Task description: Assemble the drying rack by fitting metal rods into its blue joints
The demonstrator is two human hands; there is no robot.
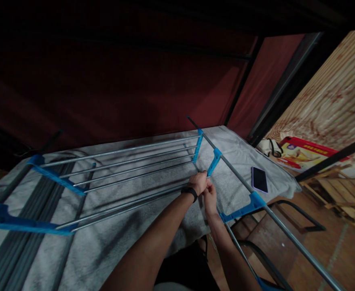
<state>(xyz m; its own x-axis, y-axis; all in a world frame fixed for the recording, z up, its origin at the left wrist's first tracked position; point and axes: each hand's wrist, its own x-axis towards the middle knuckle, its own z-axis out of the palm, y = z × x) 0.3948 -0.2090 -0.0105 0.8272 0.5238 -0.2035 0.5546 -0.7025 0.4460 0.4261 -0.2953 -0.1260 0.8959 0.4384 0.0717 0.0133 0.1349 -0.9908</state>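
A metal drying rack (129, 161) with thin steel rods and blue plastic brackets lies across a grey towel-covered surface (110, 238). My left hand (198, 182), with a black band on its wrist, is closed around the rod end just below a blue bracket (214, 161). My right hand (209, 197) sits right beside it, fingers pinched on the same rod end at the bracket. A long grey pole (274, 218) runs diagonally from the rack's far corner down to the lower right.
A dark phone (259, 179) lies on the towel to the right of the hands. A red box (305, 153) and a small bag (270, 146) sit by a wood-patterned wall. Wooden slats (344, 194) lie on the tiled floor at right. Dark red wall behind.
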